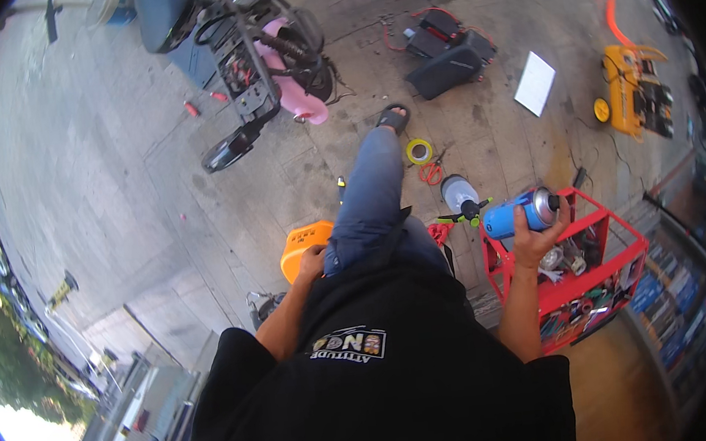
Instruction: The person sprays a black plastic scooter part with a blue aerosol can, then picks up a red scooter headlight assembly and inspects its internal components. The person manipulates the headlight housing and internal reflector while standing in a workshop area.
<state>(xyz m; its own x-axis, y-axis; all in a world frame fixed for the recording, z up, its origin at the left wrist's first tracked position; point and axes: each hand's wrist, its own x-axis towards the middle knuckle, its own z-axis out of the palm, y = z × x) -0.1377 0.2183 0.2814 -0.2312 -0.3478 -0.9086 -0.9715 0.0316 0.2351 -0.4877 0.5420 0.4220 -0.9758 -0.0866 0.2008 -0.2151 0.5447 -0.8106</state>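
A blue spray can [502, 218] lies tilted in my right hand [535, 241], its silver top end turned to the right. The fingers wrap round it above the red tool trolley [576, 291]. My left hand [313, 263] rests beside my jeans-clad leg, against an orange plastic piece with dark slots [304, 240]; its fingers are partly hidden, so their grip does not show. Left of the can, a clear pump spray bottle with a black and green head [461, 197] stands on the ground.
A stripped scooter [258, 68] with a pink fender stands ahead on the left. A yellow tape roll [419, 151], red-handled pliers [431, 174], black parts [449, 67], a white sheet [534, 84] and a yellow compressor [633, 87] are on the pavement.
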